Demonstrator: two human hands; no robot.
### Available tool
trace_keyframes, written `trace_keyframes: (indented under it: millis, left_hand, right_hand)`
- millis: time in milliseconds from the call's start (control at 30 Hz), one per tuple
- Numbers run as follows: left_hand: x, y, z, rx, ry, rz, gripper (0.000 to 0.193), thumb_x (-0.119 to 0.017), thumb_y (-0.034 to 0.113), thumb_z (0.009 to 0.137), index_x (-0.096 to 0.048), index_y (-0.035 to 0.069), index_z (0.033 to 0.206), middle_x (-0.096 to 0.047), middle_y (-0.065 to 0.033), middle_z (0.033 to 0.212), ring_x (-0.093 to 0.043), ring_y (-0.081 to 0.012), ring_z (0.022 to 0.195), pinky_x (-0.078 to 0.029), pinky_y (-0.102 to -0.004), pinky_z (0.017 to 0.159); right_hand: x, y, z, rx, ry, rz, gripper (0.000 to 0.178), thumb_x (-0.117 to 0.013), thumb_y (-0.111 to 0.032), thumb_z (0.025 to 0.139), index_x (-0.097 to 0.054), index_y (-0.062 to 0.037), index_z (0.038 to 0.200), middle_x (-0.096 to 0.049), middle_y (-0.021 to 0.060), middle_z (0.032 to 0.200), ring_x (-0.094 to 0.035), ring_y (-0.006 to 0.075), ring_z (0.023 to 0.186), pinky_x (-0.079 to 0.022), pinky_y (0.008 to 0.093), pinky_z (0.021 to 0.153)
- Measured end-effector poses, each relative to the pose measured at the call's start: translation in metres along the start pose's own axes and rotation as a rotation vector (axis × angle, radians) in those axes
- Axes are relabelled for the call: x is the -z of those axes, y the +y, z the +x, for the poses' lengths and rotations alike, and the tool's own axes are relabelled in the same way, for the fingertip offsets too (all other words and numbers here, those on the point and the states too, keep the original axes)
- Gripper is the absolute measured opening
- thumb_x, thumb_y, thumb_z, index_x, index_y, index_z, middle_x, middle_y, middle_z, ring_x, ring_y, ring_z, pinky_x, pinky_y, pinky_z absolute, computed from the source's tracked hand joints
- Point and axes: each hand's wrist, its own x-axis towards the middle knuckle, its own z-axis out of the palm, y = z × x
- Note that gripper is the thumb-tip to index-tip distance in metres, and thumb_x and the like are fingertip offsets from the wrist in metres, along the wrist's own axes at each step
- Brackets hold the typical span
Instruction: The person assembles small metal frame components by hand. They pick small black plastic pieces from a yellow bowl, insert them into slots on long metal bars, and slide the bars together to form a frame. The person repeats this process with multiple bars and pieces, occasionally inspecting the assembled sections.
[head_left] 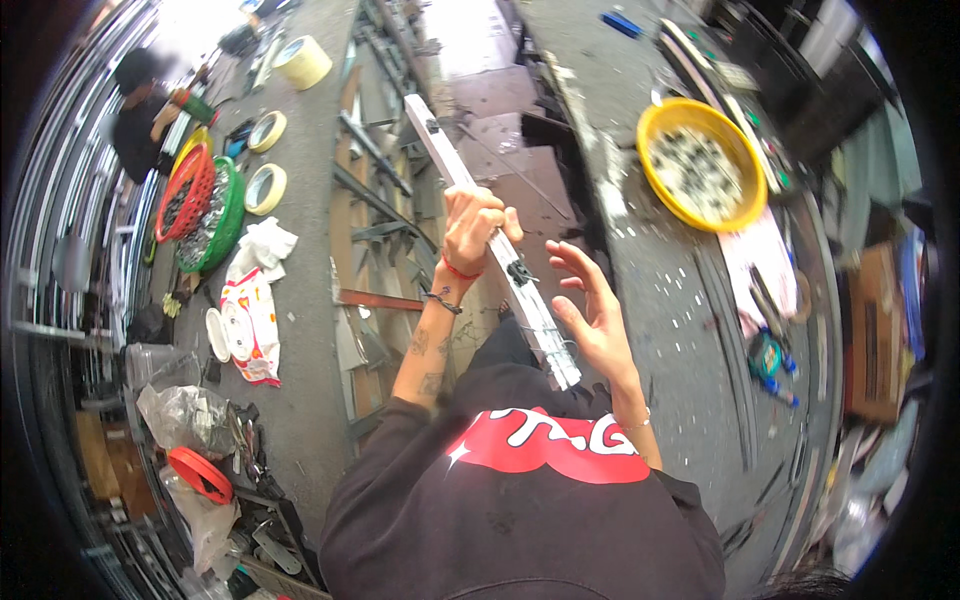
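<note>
Your left hand (472,228) is clenched around the long white bar (490,240), which runs from your lap up past that fist. Keep it firm while your right hand (590,310), fingers spread and empty, nears the black clip (518,272) just below your grip.

A grey workbench (300,330) carries tape rolls (266,188), stacked baskets (200,205), a white cloth (262,245) and a yellow bowl (700,165).
</note>
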Motion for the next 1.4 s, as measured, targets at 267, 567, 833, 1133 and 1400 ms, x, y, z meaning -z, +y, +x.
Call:
trace_keyframes:
  millis: [267,567,833,1133,1400]
  left_hand:
    - [0.003,-0.135,0.017,0.028,-0.082,0.150,0.025,-0.068,-0.003,0.064,-0.046,0.008,0.070,-0.053,-0.0047,0.068,-0.054,-0.0226,0.068,-0.039,-0.0358,0.069]
    - [-0.028,-0.271,0.009,0.200,-0.158,0.256,0.019,-0.066,0.000,0.071,-0.049,0.008,0.070,-0.053,-0.0055,0.073,-0.056,-0.0236,0.074,-0.044,-0.0374,0.076]
    - [-0.099,-0.380,-0.010,0.319,-0.542,0.331,0.009,-0.055,0.017,0.076,-0.053,0.011,0.083,-0.052,-0.0047,0.079,-0.054,-0.0210,0.086,-0.043,-0.0343,0.080]
    - [-0.166,-0.473,-0.033,0.657,-0.411,0.325,0.054,-0.062,0.020,0.081,-0.041,0.013,0.130,-0.043,-0.0136,0.124,-0.043,-0.0282,0.120,-0.035,-0.0403,0.101]
    - [-0.129,-0.402,-0.267,1.743,-0.412,0.013,0.031,-0.053,0.025,0.083,-0.059,0.000,0.100,-0.062,-0.0196,0.094,-0.060,-0.0330,0.088,-0.047,-0.0413,0.079]
  right_hand:
    - [-0.040,0.025,0.159,0.046,-0.193,-0.196,0.031,-0.052,0.003,0.085,-0.057,0.0003,0.115,-0.063,0.0155,0.088,-0.061,0.0257,0.079,-0.046,0.0314,0.077]
    - [-0.042,0.078,0.288,0.122,-0.324,-0.406,0.020,-0.055,-0.001,0.074,-0.058,0.0048,0.093,-0.057,0.0151,0.078,-0.055,0.0260,0.072,-0.044,0.0308,0.068]
    - [-0.010,0.196,0.448,-0.835,-0.415,0.573,0.076,-0.032,-0.063,0.090,-0.051,0.0056,0.117,-0.065,0.0208,0.095,-0.067,0.0255,0.080,-0.056,0.0375,0.070]
    - [0.007,0.263,0.587,-0.902,-0.451,0.501,0.035,-0.055,-0.031,0.092,-0.057,0.0011,0.106,-0.065,0.0095,0.081,-0.063,0.0174,0.063,-0.055,0.0316,0.062]
    - [-0.071,0.241,0.714,-0.399,-0.097,0.181,0.024,-0.060,-0.029,0.091,-0.056,-0.0059,0.097,-0.052,-0.0034,0.079,-0.047,0.0043,0.067,-0.037,0.0202,0.056]
